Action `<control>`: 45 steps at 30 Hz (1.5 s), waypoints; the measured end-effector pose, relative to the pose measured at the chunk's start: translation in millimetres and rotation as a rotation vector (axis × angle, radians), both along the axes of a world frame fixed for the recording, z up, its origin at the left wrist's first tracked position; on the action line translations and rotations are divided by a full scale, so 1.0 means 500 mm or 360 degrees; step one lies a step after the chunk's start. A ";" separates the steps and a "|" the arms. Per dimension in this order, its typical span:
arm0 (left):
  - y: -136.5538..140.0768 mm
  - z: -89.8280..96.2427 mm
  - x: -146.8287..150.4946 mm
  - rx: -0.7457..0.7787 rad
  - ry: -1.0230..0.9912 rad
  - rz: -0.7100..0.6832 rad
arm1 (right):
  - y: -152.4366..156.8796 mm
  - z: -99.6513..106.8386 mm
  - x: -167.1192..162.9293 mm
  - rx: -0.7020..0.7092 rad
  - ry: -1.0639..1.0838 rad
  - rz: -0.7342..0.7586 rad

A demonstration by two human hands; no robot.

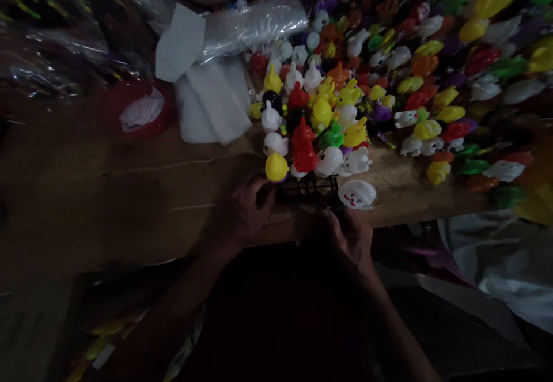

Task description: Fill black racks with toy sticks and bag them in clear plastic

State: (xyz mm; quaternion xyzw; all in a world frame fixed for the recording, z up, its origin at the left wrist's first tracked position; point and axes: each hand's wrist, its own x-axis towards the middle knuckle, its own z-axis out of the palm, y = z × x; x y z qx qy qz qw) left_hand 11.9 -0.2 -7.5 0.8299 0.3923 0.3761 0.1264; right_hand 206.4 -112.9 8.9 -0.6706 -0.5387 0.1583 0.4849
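A black grid rack [311, 186] lies near the table's front edge, with rows of small plastic figures in yellow, red, white, green and black standing in and behind it. My left hand [253, 209] is curled at the rack's left end, thumb and fingers bent around its edge, just below a yellow figure [276, 167]. At the right front corner my right hand [352, 238] is closed under a white figure with a printed face [357, 195]. The lower part of that figure is hidden by the fingers and the dim light.
Many more coloured figures [425, 114] cover the table to the right and back. Clear plastic bags [211, 105] and a plastic-wrapped roll [257, 25] lie behind my left hand. A red dish [108, 105] holds a pale paper. The wooden table [142, 197] ends before my body.
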 end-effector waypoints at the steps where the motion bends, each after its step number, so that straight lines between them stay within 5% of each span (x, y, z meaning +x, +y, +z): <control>1: -0.009 0.005 -0.005 0.0000 -0.0023 -0.0036 | 0.001 -0.003 -0.002 0.0008 0.0025 -0.0019; 6: -0.026 0.007 -0.019 -0.0051 0.0123 -0.0195 | 0.026 -0.031 -0.030 0.0025 0.0068 -0.0068; 12: -0.010 -0.003 -0.010 -0.0206 0.0254 -0.0093 | 0.077 -0.049 -0.079 0.0069 0.0288 0.0171; 25: -0.022 -0.016 0.014 -0.0202 0.0110 -0.0022 | 0.091 -0.036 -0.068 0.0400 -0.0464 0.0346; 34: -0.025 -0.041 0.013 -0.0246 -0.0016 -0.0057 | 0.100 -0.048 -0.073 0.0277 -0.0421 0.0414; 41: -0.015 -0.015 0.015 0.0084 0.0120 0.0018 | 0.087 -0.037 -0.079 0.0167 -0.0351 0.0371; 45: -0.022 -0.008 0.009 0.0196 0.0090 0.0019 | 0.041 -0.005 0.006 0.0239 -0.0457 0.0082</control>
